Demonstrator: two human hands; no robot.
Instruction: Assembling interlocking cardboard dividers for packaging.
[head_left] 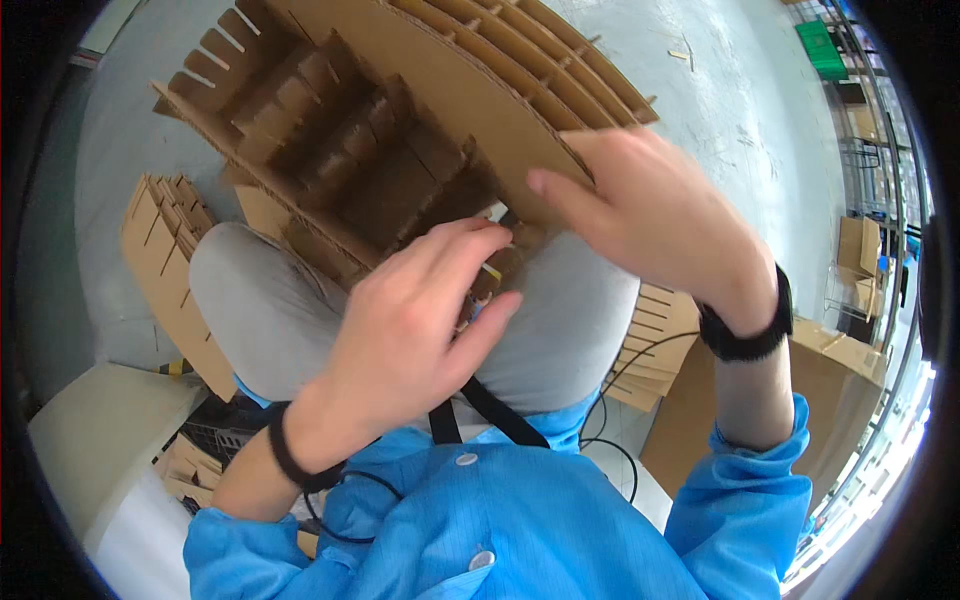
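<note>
The cardboard box (pixel 470 105) lies directly ahead of both hands, its near end at the person's lap, seemingly so the thighs can steady it while the fingers work. The right hand (pixel 645 190) straddles its right-hand wall, thumb toward the inner face and fingers at the outer, perhaps to keep that wall from shifting; blur hides whether it pinches firmly. The left hand (pixel 420 300) arches over the near end, thumb and fingers spread around a gap; whether they pinch anything there cannot be told.

Beyond the left hand, slotted dividers (pixel 300 100) stand inside the box, their slots probably cut for crossing pieces. Beyond the right hand, a cardboard grid (pixel 560 60) runs along the box's outer side. Left of the left hand, slotted sheets (pixel 160 240) lean together beside the knee (pixel 250 290), likely within reach. Below the right hand sits a carton (pixel 760 400).
</note>
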